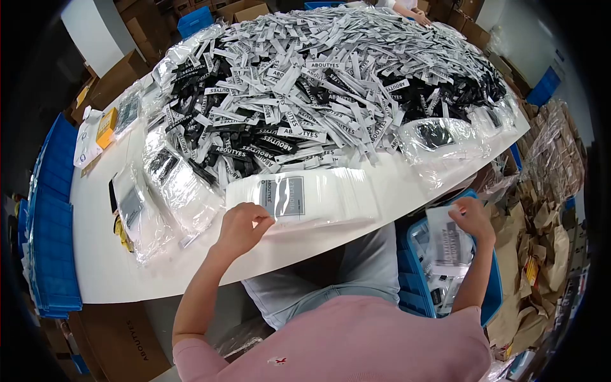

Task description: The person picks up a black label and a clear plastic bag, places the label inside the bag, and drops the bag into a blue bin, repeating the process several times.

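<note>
A stack of clear plastic bags (344,197) with dark printed labels lies at the table's front edge. My left hand (245,228) is at the stack's lower left corner, thumb and fingers pinched together; what they grip, if anything, is too small to make out. To the right, past the table edge, my right hand (472,218) holds a printed plastic bag (445,245) by its top, and the bag hangs over a blue basket (410,270) with several more bags inside. Behind the stack a large heap of black and white packets (299,108) covers much of the table.
More clear bags (181,191) lie on the white table (102,254) at the left, others (439,137) at the right. Blue bins (54,216) stand along the left side. Brown paper (515,254) fills the right side. Another person's hand (420,17) is at the far edge.
</note>
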`<state>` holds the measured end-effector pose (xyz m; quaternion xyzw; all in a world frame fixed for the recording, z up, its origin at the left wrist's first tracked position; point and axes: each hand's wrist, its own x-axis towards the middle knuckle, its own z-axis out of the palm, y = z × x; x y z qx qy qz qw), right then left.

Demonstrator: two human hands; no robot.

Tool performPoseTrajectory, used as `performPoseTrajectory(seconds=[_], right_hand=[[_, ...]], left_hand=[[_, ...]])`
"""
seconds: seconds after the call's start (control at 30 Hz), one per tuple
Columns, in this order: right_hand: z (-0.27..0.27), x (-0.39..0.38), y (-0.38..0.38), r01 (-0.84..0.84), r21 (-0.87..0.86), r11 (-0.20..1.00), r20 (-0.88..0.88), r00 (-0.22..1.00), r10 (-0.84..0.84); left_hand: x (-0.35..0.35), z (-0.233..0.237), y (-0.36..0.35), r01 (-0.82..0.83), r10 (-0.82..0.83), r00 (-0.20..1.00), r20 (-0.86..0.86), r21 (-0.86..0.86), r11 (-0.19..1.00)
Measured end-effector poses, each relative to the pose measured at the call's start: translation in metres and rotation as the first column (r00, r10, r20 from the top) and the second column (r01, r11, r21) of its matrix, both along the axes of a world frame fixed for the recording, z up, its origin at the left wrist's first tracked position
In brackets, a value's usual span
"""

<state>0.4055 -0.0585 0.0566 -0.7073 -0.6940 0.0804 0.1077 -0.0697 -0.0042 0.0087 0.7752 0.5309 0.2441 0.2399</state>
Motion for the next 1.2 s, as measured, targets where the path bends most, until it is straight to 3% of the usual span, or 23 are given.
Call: performPoseTrajectory(seconds=[0.03,0.07,0.1,0.13,0.2,0.23,0.3,0.37,0.43,0.57,0.67,0.7,0.77,0.8,0.87,0.9,0.97,1.0,1.07,1.1,1.17,1.2], right_hand=[[-0.002,-0.001,0.004,0.001,0.002,1.000,0.002,1.000,-0.001],[-0.007,-0.008,0.013,0.068,0.142,0.987,-0.010,0.998,-0.067],[-0.012,-0.022,0.026,0.132,0.281,0.951,-0.032,0.991,-0.129],[-0.026,-0.043,0.044,0.097,0.276,0.956,-0.305,0.952,-0.009],[-0.034,-0.111,0.083,-0.228,0.232,0.946,-0.454,0.834,0.313],[-0.049,-0.142,0.107,-0.410,0.322,0.854,-0.317,0.803,0.505],[-0.057,-0.208,0.150,-0.573,0.378,0.727,-0.256,0.690,0.677],[-0.077,-0.259,0.200,-0.552,0.392,0.736,-0.049,0.786,0.616],[-0.085,-0.285,0.237,-0.578,0.196,0.792,0.251,0.810,0.529],[-0.090,-0.281,0.266,-0.583,0.215,0.784,0.253,0.808,0.532],[-0.076,-0.275,0.261,-0.259,0.367,0.894,-0.211,0.913,0.350],[-0.069,-0.278,0.256,-0.260,0.367,0.893,-0.209,0.913,0.351],[-0.056,-0.292,0.239,-0.257,0.225,0.940,-0.548,0.764,0.340],[-0.047,-0.301,0.228,-0.391,0.167,0.905,-0.547,0.727,0.415],[-0.084,-0.318,0.244,-0.519,0.247,0.818,-0.161,0.811,0.563],[-0.087,-0.324,0.247,-0.539,0.192,0.820,-0.054,0.828,0.558],[-0.088,-0.330,0.254,-0.537,0.147,0.830,-0.016,0.838,0.545],[-0.092,-0.331,0.260,-0.517,0.188,0.835,-0.045,0.845,0.533],[-0.077,-0.331,0.269,-0.504,-0.089,0.859,-0.121,0.862,0.493],[-0.072,-0.323,0.267,-0.525,-0.081,0.847,-0.155,0.846,0.509],[-0.082,-0.306,0.267,-0.501,0.111,0.858,-0.205,0.834,0.513],[-0.074,-0.294,0.256,-0.416,0.154,0.896,-0.381,0.811,0.443]], left_hand=[[-0.003,-0.006,-0.002,0.052,-0.050,0.996,-0.080,0.019,0.998],[0.000,-0.013,-0.001,0.051,-0.050,0.996,-0.080,0.021,0.998],[0.012,-0.015,-0.001,0.086,-0.077,0.994,-0.073,0.130,0.988],[0.023,-0.017,0.000,0.119,-0.105,0.992,-0.071,0.238,0.964],[0.039,-0.027,0.003,0.143,-0.114,0.982,-0.151,0.197,0.970],[0.043,-0.038,0.005,0.139,-0.102,0.983,-0.155,0.253,0.958],[0.044,-0.051,0.006,0.114,-0.071,0.989,-0.131,0.353,0.929],[0.040,-0.058,0.005,0.099,-0.065,0.993,-0.097,0.410,0.907],[0.036,-0.066,0.003,0.085,-0.065,0.996,-0.059,0.466,0.881],[0.030,-0.073,0.000,0.058,-0.043,0.998,-0.040,0.529,0.847],[0.032,-0.074,0.001,0.052,-0.033,0.998,-0.044,0.538,0.841],[0.033,-0.072,0.001,0.059,-0.034,0.998,-0.056,0.535,0.843],[0.035,-0.071,0.004,0.065,-0.034,0.997,-0.067,0.533,0.844],[0.036,-0.070,0.004,0.066,-0.039,0.997,-0.061,0.529,0.846],[0.036,-0.070,0.003,0.065,-0.040,0.998,-0.058,0.521,0.851],[0.035,-0.071,0.003,0.078,-0.053,0.997,-0.063,0.522,0.850],[0.032,-0.070,0.004,0.089,-0.061,0.996,-0.071,0.523,0.847],[0.033,-0.070,0.004,0.091,-0.062,0.995,-0.072,0.520,0.849],[0.032,-0.070,0.003,0.100,-0.070,0.995,-0.078,0.513,0.852],[0.032,-0.069,0.003,0.099,-0.074,0.995,-0.069,0.511,0.854],[0.032,-0.071,0.003,0.098,-0.082,0.995,-0.054,0.507,0.857],[0.031,-0.072,0.003,0.090,-0.084,0.996,-0.034,0.505,0.859]])
